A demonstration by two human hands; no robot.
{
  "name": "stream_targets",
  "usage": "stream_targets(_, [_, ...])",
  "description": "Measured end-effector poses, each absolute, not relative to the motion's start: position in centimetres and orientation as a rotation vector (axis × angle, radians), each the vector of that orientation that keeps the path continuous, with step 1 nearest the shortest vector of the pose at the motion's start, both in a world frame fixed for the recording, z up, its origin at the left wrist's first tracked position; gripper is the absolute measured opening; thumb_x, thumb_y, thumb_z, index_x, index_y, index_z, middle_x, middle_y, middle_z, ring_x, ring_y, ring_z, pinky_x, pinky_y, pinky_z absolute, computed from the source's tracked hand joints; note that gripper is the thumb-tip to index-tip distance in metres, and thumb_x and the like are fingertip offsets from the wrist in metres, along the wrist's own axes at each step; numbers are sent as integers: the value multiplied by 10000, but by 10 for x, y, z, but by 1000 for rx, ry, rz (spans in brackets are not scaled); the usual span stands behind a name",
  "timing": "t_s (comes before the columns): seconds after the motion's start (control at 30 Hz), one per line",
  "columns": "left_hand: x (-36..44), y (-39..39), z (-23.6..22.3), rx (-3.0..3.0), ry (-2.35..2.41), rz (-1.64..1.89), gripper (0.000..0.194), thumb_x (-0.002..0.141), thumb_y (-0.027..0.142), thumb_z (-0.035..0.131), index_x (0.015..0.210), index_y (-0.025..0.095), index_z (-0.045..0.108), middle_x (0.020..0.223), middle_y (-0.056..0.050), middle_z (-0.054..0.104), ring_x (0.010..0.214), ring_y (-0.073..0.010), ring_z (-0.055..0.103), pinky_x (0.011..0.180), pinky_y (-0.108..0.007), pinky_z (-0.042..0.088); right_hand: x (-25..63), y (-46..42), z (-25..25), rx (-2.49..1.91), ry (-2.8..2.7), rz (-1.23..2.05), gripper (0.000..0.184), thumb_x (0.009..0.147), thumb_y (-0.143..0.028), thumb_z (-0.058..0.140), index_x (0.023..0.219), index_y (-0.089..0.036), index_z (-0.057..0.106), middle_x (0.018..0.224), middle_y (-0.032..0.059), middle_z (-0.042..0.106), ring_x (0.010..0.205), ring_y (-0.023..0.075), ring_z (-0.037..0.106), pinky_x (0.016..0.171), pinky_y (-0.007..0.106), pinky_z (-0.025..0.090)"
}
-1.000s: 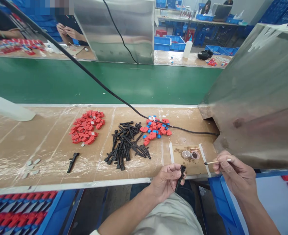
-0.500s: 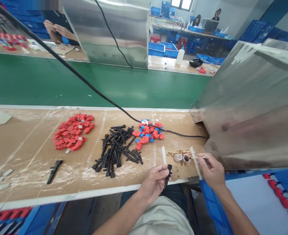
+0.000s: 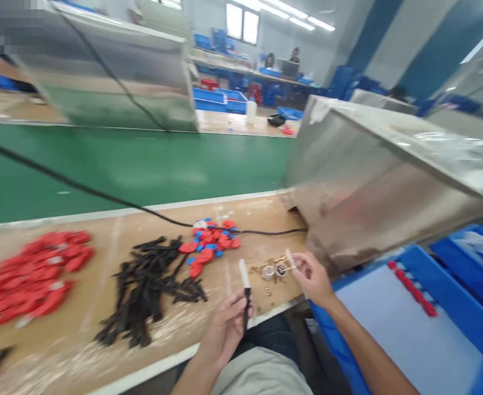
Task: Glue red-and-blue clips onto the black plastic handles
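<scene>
Head view, blurred by motion. The left hand (image 3: 225, 329) sits at the near edge of the bench (image 3: 101, 351), fingers closed on a black part (image 3: 246, 310) that it holds upright just off the bench edge. The right hand (image 3: 313, 277) is a little farther and to the right, apart from the left hand, its fingertips pinched on a thin stick (image 3: 287, 269). The stick's tip reaches left to a small cup (image 3: 281, 270), which stands beside a second cup (image 3: 268, 272) on a stained patch of cardboard. Whether the tip touches the cup's contents cannot be told. A white strip (image 3: 244, 272) lies on the bench just beyond the black part.

Left of the hands, mid-bench, lies a heap of black parts (image 3: 146, 285). Farther left is a pile of red pieces (image 3: 35, 280). Beyond the black heap, near the cups, is a smaller pile of red and blue pieces (image 3: 210, 244). A black cable (image 3: 80, 189) runs from the far left across the green belt (image 3: 142, 159) and past the red and blue pile toward a steel hood (image 3: 381, 175) on the right.

To the near right, below the right forearm, a blue tray (image 3: 442, 291) holds a white sheet (image 3: 397, 329) with a row of red pieces (image 3: 412, 288) along its far edge. Another steel housing (image 3: 113, 82) stands beyond the belt. Far back are blue crates (image 3: 220, 101) and people at a table, too small to tell more.
</scene>
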State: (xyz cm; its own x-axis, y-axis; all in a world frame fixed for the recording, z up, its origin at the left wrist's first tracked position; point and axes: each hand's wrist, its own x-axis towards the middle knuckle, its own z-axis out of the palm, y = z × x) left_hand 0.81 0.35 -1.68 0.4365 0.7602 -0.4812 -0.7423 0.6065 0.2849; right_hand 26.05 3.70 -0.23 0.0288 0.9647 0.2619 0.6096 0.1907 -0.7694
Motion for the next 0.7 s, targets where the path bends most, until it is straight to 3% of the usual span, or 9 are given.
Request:
stream_targets(0.17, [10, 14, -25, -7, 618, 984, 377, 533, 146, 1000, 809, 81, 752, 715, -40, 703, 559, -77, 631, 438, -95, 438, 279, 46, 15, -1430, -1652, 666, 302, 853, -303, 656, 1137, -202, 664, 868, -9, 589, 559, 100, 503, 518, 227, 412])
stream_targets(0.3, [13, 16, -33, -12, 565, 987, 308, 573, 133, 940, 796, 89, 731, 708, -53, 703, 546, -89, 631, 442, -117, 416, 268, 54, 47, -1360, -1762, 565, 202, 918, -355, 657, 1077, -233, 679, 845, -3, 601, 709, 144, 617, 635, 233, 499])
stream_targets(0.43, [17, 20, -43, -2, 527, 1009, 301, 560, 149, 908, 776, 93, 707, 677, -63, 689, 526, -110, 630, 443, -147, 399, 232, 83, 60, -1315, -2170, 566, 208, 987, -390, 570, 1006, -223, 693, 801, 8, 617, 611, 144, 583, 580, 258, 483])
stream_targets(0.5, [18, 22, -48, 3, 520, 1041, 311, 543, 164, 906, 774, 105, 705, 661, -57, 687, 513, -118, 623, 453, -165, 402, 206, 105, 56, -1301, -2400, 527, 235, 1005, -351, 505, 1073, -213, 683, 897, 40, 648, 636, 155, 610, 609, 283, 486])
stream_targets(0.6, [19, 22, -52, 10, 515, 1086, 338, 515, 184, 923, 767, 112, 709, 638, -53, 679, 500, -125, 610, 448, -180, 373, 166, 138, 45, -1449, -2661, 411, 309, 994, -273, 479, 1256, -173, 611, 1189, 137, 640, 908, 233, 689, 798, 348, 515])
stream_targets(0.7, [21, 16, -47, 27, 484, 1092, 378, 510, 215, 962, 789, 105, 732, 647, -53, 677, 523, -122, 608, 446, -176, 359, 136, 153, 40, -1681, -2727, 351, 326, 966, -267, 552, 1246, -108, 601, 1237, 212, 632, 1020, 315, 692, 848, 399, 516])
